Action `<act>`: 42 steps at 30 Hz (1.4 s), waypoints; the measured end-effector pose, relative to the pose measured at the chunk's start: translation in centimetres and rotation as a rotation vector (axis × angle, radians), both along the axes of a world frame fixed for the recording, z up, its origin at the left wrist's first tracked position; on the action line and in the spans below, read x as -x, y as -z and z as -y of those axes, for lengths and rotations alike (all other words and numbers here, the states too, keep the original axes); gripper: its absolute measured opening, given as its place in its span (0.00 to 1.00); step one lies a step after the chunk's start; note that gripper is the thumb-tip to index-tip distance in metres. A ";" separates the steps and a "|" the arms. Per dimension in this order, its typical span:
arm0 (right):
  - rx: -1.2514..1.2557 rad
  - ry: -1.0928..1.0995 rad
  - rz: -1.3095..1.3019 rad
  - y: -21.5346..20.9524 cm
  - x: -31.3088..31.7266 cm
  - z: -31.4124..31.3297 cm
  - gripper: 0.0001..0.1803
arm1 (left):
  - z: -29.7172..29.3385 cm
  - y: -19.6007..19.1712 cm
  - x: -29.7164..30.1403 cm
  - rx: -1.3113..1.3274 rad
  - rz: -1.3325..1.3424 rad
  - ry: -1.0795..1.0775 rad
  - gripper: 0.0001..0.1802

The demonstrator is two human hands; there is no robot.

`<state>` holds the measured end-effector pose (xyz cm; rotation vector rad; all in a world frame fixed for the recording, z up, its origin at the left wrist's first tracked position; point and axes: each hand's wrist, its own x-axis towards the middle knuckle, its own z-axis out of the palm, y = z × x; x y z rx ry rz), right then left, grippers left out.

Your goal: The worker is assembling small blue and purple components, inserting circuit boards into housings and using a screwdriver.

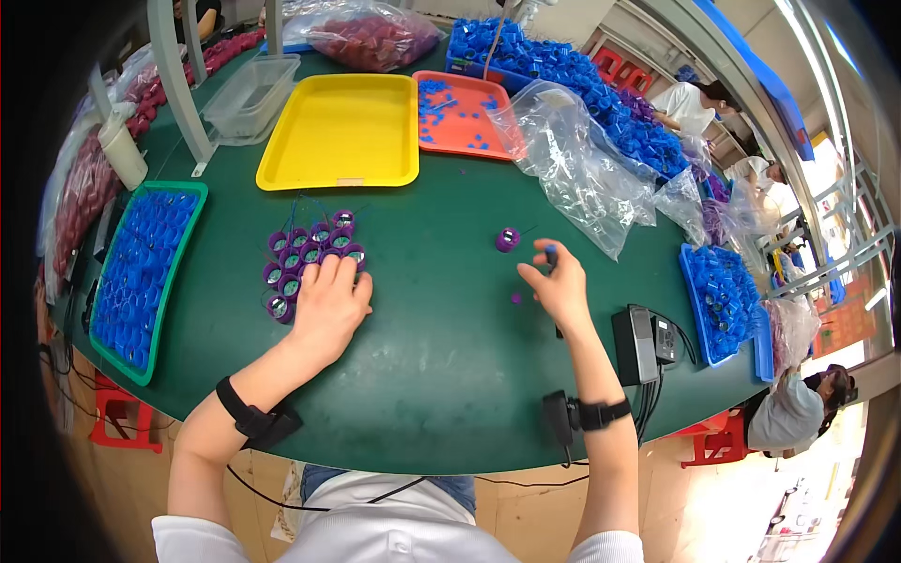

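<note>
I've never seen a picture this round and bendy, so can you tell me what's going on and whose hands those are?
The camera sits on a person's head and looks down, so the edges bend. The two arms at the bottom are that person's own. The left hand rests on a bunch of purple rings on the green table. The right hand pinches a small blue piece in its grip, near one lone purple ring. Around them lie a yellow tray, an orange tray, a green tray of blue parts and clear plastic bags.

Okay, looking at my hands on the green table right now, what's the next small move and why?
Probably bring the right hand, which pinches a small blue piece, to the lone purple cap lying just to its left. The left hand rests on the purple cap cluster.
</note>
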<state>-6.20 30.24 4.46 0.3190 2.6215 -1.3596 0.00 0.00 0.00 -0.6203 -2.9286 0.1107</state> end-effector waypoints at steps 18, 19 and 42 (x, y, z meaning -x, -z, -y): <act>-0.190 -0.801 -0.601 -6.2 -11.7 5.7 0.25 | -6.0 -5.4 -5.0 -1.660 0.829 0.357 0.23; -0.196 -0.795 -0.603 -6.2 -11.6 5.3 0.25 | -6.1 -5.1 -5.2 -1.764 0.824 0.360 0.19; -0.624 -0.227 -0.593 3.7 -4.4 -1.6 0.09 | -5.2 -5.4 -7.0 -1.842 1.290 -0.073 0.19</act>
